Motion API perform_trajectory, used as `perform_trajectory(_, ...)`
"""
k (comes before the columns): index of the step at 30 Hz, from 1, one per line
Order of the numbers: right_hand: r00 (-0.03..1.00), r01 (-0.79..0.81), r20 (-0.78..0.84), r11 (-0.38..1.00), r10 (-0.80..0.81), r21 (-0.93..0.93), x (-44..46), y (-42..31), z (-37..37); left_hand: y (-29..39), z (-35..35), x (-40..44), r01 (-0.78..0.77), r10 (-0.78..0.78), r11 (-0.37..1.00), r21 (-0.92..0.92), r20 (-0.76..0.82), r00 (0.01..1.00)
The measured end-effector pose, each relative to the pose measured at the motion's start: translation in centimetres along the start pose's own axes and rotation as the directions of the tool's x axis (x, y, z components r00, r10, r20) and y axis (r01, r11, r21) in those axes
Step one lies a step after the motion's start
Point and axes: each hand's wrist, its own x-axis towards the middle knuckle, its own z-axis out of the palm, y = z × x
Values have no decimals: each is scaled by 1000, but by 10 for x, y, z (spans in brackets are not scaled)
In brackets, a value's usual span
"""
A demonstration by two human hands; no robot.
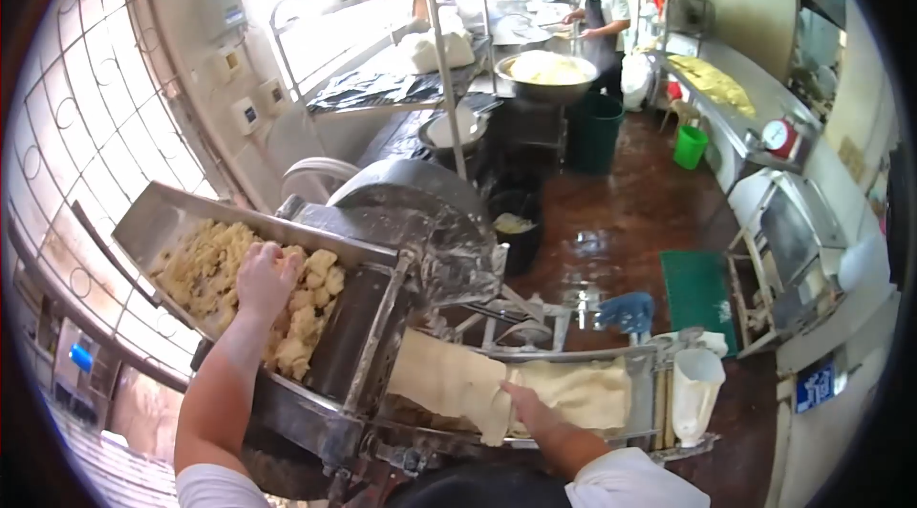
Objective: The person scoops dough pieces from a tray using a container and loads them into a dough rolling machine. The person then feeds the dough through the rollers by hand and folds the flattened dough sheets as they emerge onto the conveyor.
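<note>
A metal hopper [205,201] at the left holds crumbly pale dough [205,255] and larger lumps towards its roller. In among the lumps, my left hand [267,277] is closed with curled fingers on some of the dough. The steel roller [349,322] lies just right of the lumps. A flat dough sheet [444,379] comes out below the roller onto the machine's tray. My right hand [525,405] pinches the sheet's right edge, where it overlaps a second layer of dough [578,391] further along the tray.
A white jug-like container [697,393] stands at the tray's right end. Behind are the machine's housing [411,222], a green board [699,298], a dark bin [594,134] and a green bucket [690,146]. A co-worker [602,16] stands near a large bowl [549,78] at the back.
</note>
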Motion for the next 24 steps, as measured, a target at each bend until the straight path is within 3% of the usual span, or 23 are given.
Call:
perform_trajectory(2, 950, 311, 38, 936, -310, -163, 25, 23, -17, -1, 3, 11, 181, -184, 979, -96, -23, 983)
perform_trajectory(3, 950, 310, 33, 933, -310, -181, 25, 18, -25, -6, 7, 22, 332, -324, 930, -161, 76, 943)
perform_trajectory(5, 984, 174, -4, 975, -176, -135, 25, 7, -38, -12, 12, 30, 355, -335, 928, -110, 162, 928)
perform_trajectory(6, 985, 167, -13, 976, -170, -143, 18, 2, -46, -12, 16, 33, 358, -336, 932, -52, 239, 911)
perform_trajectory(8, 928, 242, -190, 904, -322, -352, -19, -18, -57, -10, 21, 33, 360, -326, 929, -83, 273, 905)
perform_trajectory(9, 912, 250, -178, 847, -369, -469, -9, -20, -66, -8, 22, 32, 315, -263, 939, -138, 302, 916)
perform_trajectory(10, 910, 256, -177, 844, -375, -472, -2, -18, -71, -10, 23, 33, 272, -201, 944, -187, 326, 924)
perform_trajectory(12, 767, 260, -341, 749, -544, -610, 5, -7, -79, -12, 30, 34, 232, -164, 949, -213, 296, 941)
perform_trajectory(15, 786, 292, -310, 764, -534, -575, 14, 10, -92, -1, 28, 31, 262, -142, 936, -234, 428, 892)
perform_trajectory(20, 796, 248, -319, 757, -515, -605, 2, 18, -79, 11, 35, 20, 142, -78, 977, -159, 354, 932)
perform_trajectory(24, 715, 282, -343, 701, -609, -655, 17, 32, -78, 30, 26, 6, 110, -48, 988, -111, 455, 889)
